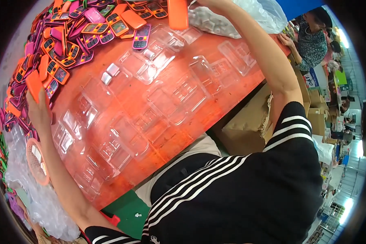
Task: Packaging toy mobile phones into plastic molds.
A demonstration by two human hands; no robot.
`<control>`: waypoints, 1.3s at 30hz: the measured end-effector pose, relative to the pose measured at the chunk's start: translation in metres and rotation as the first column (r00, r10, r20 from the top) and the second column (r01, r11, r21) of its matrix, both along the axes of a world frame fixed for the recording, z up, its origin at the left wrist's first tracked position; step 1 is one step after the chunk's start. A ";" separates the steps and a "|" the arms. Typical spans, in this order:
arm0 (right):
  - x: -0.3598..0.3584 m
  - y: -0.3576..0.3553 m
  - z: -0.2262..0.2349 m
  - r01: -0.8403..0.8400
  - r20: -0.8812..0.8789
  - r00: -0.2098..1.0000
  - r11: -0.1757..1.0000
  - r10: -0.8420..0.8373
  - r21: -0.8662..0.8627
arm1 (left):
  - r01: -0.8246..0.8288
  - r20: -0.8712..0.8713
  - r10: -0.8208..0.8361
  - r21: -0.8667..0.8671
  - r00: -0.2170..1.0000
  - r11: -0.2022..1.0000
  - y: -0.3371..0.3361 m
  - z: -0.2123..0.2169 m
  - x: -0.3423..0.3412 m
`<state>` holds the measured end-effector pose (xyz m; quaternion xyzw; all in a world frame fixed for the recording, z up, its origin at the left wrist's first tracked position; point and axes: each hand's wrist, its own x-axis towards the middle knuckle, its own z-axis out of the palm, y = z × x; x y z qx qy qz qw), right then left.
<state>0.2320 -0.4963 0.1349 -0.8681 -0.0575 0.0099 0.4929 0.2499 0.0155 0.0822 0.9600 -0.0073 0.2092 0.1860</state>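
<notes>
My left hand (39, 110) is closed around an orange toy phone (35, 84), back side up, at the left edge of a heap of orange and purple toy phones (95, 28). At the top edge, my right hand (203, 3) is partly cut off. Its fingers grip the side of another orange toy phone (178, 14), held upright above the table. Between my arms, several clear plastic blister trays (177, 97) lie spread over the red tabletop (215, 116). Small silvery blocks (113, 69) sit in some of the trays.
A clear bag of grey-white pieces (215, 22) lies beneath my right forearm. By my left forearm are a pink plastic basket (38, 160) and crumpled clear plastic bags (49, 203). Cardboard boxes (248, 126) stand beyond the table's right edge. Another person (313, 40) sits at the far right.
</notes>
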 end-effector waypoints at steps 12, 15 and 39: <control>0.029 0.027 -0.062 -0.169 -0.142 0.981 0.948 0.134 -0.268 | -0.298 -0.173 -0.675 -0.952 0.718 -0.074 -0.123 0.015 -0.140; 0.019 0.042 -0.049 -0.159 -0.217 0.971 0.942 0.096 -0.295 | -0.382 -0.145 -0.754 -0.912 0.641 -0.149 -0.137 0.009 -0.155; -0.039 0.129 -0.023 -0.123 -0.117 0.982 0.974 0.147 0.189 | -0.377 -0.022 -0.788 -0.886 0.616 -0.270 -0.143 -0.010 -0.189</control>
